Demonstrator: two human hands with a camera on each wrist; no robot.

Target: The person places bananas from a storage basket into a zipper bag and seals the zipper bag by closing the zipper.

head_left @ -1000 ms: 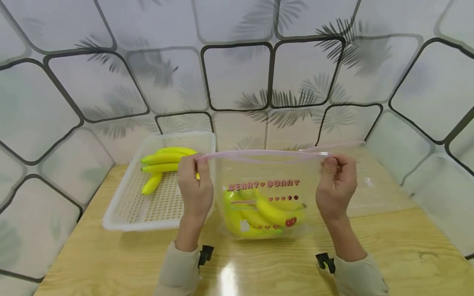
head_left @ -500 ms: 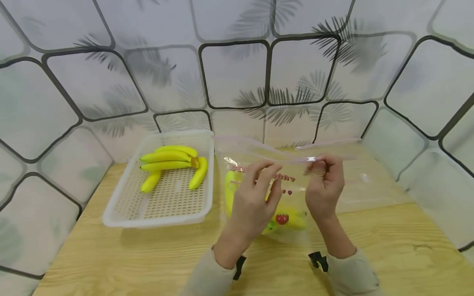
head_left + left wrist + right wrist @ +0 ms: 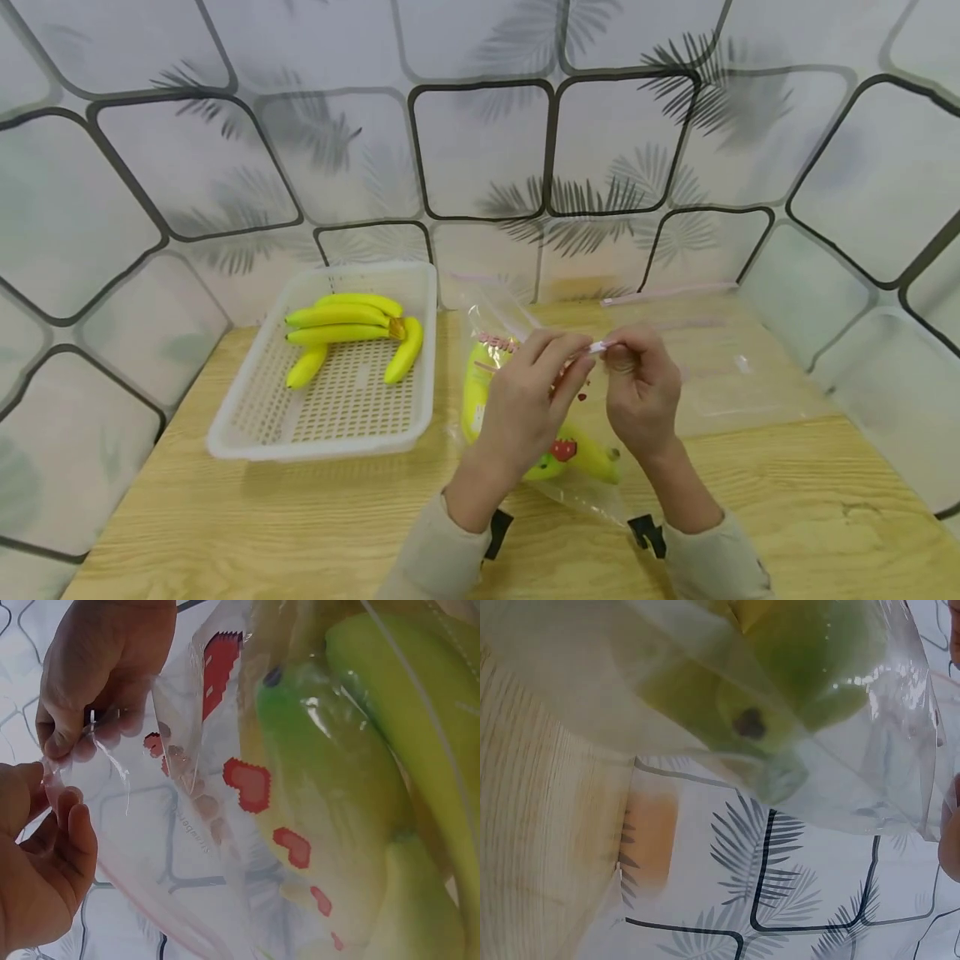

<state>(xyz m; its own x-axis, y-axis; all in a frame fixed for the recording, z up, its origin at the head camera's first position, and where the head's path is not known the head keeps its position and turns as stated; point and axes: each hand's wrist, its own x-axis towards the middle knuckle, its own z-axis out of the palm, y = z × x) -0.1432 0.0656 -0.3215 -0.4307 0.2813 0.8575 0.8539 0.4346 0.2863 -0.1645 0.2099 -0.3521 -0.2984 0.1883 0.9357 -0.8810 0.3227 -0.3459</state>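
Observation:
A clear zip bag [image 3: 480, 304] printed with red hearts and a strawberry holds a bunch of yellow bananas [image 3: 596, 458]. My right hand [image 3: 645, 396] pinches the bag's top corner at the end of its pink zip. Beside it my left hand [image 3: 521, 408] has thumb and finger at the white zip slider [image 3: 597, 347], pinching there. Both hands meet at the bag's edge in the left wrist view, the left hand [image 3: 45, 862] below, the right hand [image 3: 109, 656] above. In the right wrist view the bag [image 3: 840, 791] hangs tilted, with only fingertips showing at the right border.
A white mesh basket [image 3: 225, 442] with more bananas [image 3: 341, 315] stands on the left of the wooden table [image 3: 300, 533]. Another zip bag [image 3: 757, 383] lies flat at the right. A patterned curtain [image 3: 480, 150] closes off the back and sides.
My left hand has let go of the bag's left corner and crossed to the slider by the right hand. The zip edge has gone from stretched taut to slack, its left end sagging back.

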